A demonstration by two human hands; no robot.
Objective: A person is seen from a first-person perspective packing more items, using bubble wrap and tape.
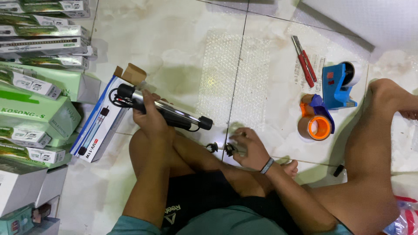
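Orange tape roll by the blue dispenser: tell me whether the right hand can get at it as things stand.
Probably yes. The right hand rests on the floor holding small black parts, and only bare tile lies between it and the orange tape roll. It would likely need to drop those parts first.

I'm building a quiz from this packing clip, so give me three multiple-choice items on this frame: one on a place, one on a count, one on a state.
1. Where does the red-handled cutter lie?
A. on the tiled floor beyond the blue tape dispenser
B. in the open box
C. on the stacked cartons

2. How many tape dispensers are on the floor?
A. one
B. two
C. four

3. What is the left hand doing?
A. resting flat on the floor
B. gripping the black-capped tube in the air
C. holding the cutter

Answers: 1 A, it lies on bare tile by the blue one. 2 B, a blue one and an orange tape dispenser. 3 B, its fingers wrap the tube above the open box.
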